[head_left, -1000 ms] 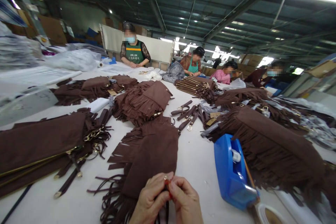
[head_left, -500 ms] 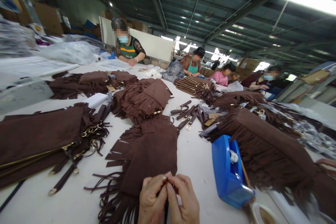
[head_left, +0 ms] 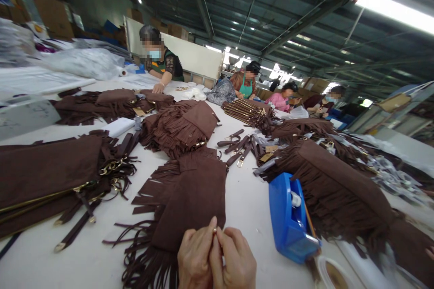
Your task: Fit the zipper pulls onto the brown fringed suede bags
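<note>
My left hand (head_left: 194,255) and my right hand (head_left: 236,255) meet at the front middle, fingertips pinched together. Between them shows a small gold metal fitting (head_left: 214,230); its exact kind is mostly covered by the fingers. Just beyond and partly under the hands lies a brown fringed bag (head_left: 191,194), flat on the white table (head_left: 249,216). Its long fringe strips spread out to the left. A short brown strap with a gold buckle (head_left: 240,161) lies near the bag's far right corner.
Brown bags with gold zips and chains (head_left: 50,162) are stacked at left. Another fringed pile (head_left: 179,126) sits behind. A blue tape dispenser (head_left: 288,221), a tape roll (head_left: 330,273) and more fringed bags (head_left: 342,180) stand at right. Co-workers (head_left: 159,63) work across the table.
My hands stay close together on the small fitting, with one left fingertip now pointing up more. The co-worker across the table has leaned forward and reached a hand towards the bags.
</note>
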Motion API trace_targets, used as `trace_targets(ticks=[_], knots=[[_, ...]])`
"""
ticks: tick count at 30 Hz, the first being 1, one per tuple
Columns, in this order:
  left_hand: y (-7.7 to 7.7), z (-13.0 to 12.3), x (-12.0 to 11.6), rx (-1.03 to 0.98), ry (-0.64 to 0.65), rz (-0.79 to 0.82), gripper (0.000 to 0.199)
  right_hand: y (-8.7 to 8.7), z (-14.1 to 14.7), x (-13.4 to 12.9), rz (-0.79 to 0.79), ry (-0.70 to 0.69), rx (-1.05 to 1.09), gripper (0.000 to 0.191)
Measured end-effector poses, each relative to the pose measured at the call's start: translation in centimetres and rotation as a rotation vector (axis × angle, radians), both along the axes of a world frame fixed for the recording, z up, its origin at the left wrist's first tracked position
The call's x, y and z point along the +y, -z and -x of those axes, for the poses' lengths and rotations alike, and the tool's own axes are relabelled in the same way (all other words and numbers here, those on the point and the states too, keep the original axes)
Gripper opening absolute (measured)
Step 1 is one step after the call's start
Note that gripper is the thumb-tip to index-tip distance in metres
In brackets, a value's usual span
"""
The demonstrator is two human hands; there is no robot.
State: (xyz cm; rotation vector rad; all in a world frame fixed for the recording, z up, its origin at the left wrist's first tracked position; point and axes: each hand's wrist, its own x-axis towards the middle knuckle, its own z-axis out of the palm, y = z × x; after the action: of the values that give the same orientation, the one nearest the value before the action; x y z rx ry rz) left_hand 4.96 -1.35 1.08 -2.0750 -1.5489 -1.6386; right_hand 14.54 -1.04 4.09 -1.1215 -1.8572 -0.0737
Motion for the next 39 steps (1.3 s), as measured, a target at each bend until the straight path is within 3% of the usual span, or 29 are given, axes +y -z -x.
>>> trace_targets(ticks=[6, 12, 17, 22, 24, 32, 39], knots=[[-0.6, -0.3, 0.1, 0.083, -0.058, -0.123, 0.021, -0.3, 0.6, 0.0, -0.035, 0.113, -0.019, 0.015], [-1.4, -0.6, 0.3, 0.028, -0.070, -0.133, 0.019, -0.9, 0.5, 0.5, -0.056, 0.076, 0.050, 0.022], [-1.3, -0.5, 0.2, 0.009, -0.053, -0.058, 0.021, -1.4, -0.7, 1.3, 0.063, 0.066, 0.148, 0.021], [-1.4, -0.4, 0.1, 0.025, -0.038, -0.051, 0.022, -1.5, -1.4, 0.1, 0.279, -0.137, 0.209, 0.017], [-1.5, -0.4, 0.1, 0.042, -0.035, -0.073, 0.023, -1.1, -1.2, -0.7, 0.300, -0.138, 0.236, 0.016], [-1.6, -1.0, -0.1, 0.200, -0.089, -0.131, 0.030, 0.5, -0.8, -1.4, 0.090, 0.046, 0.106, 0.017], [-1.4, -1.3, -0.1, 0.276, -0.106, -0.153, 0.037, 0.4, -1.3, -1.6, 0.099, 0.084, 0.001, 0.022]])
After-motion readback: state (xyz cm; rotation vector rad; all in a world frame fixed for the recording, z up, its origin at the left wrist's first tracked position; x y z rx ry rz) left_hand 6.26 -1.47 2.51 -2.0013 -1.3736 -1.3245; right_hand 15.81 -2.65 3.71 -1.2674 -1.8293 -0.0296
